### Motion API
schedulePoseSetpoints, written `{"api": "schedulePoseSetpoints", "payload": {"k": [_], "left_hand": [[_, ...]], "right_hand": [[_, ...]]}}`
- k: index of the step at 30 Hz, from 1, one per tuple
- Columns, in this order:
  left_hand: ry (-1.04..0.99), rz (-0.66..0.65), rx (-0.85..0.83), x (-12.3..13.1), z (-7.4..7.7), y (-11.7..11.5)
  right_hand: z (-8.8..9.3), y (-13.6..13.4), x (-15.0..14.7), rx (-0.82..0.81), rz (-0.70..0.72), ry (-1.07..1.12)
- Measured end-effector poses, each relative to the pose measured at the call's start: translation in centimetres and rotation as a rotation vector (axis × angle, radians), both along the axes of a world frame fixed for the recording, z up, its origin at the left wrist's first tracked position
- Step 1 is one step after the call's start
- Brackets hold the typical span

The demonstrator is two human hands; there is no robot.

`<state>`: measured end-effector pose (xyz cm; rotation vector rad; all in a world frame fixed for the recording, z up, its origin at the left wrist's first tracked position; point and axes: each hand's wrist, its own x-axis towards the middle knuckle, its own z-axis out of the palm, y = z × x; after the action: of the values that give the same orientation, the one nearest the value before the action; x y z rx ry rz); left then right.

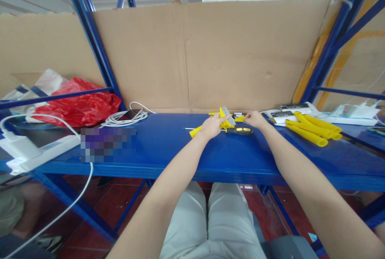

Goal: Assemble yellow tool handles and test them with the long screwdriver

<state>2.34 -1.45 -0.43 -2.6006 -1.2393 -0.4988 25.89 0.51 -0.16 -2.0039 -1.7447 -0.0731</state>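
Note:
My left hand (212, 126) is closed around a yellow tool with a flat grey plate (227, 115), above the blue shelf. From under that hand a yellow tube-like end (195, 132) sticks out; I cannot tell whether it belongs to the same tool. To the right, my right hand (255, 119) has its fingers pinched together at a small yellow piece (240, 118), whose kind I cannot make out. Just below both hands lies a screwdriver (239, 131) with a black and yellow handle, its shaft pointing left and partly hidden.
Yellow tubes (313, 128) lie at the right beside small black-and-white boxes (282, 116). At the left are a white power strip (51, 152), a coiled white cable (123, 118) and a red plastic bag (81, 100). A cardboard panel (210, 54) closes the back of the blue shelf (168, 150).

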Motion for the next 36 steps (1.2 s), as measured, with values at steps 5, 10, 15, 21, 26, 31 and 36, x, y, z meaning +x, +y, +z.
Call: {"api": "schedulePoseSetpoints", "payload": {"k": [5, 10, 15, 21, 26, 31, 36], "left_hand": [[-0.001, -0.008, -0.013, -0.1, -0.1, 0.1], [-0.013, -0.005, -0.027, -0.2, -0.1, 0.0], [-0.031, -0.024, -0.036, -0.2, -0.1, 0.0], [-0.044, -0.023, -0.046, -0.2, -0.1, 0.0], [-0.064, -0.027, -0.056, -0.2, -0.1, 0.0], [-0.107, 0.006, -0.090, 0.0, -0.1, -0.1], [-0.127, 0.051, -0.109, 0.1, 0.1, -0.2]], "right_hand": [[0.6, -0.2, -0.7, 0.170, 0.006, 0.578], [1.3, -1.1, -1.9, 0.151, 0.081, 1.009], [1.9, -1.9, -2.7, 0.041, 0.090, 1.216], [2.4, -2.1, -3.0, -0.025, 0.144, 1.311], [2.9, -2.4, -3.2, 0.069, 0.212, 1.355], [3.2, -3.1, -3.9, 0.059, 0.327, 1.285], [3.1, -3.7, -5.2, -0.038, 0.401, 1.103]]}}
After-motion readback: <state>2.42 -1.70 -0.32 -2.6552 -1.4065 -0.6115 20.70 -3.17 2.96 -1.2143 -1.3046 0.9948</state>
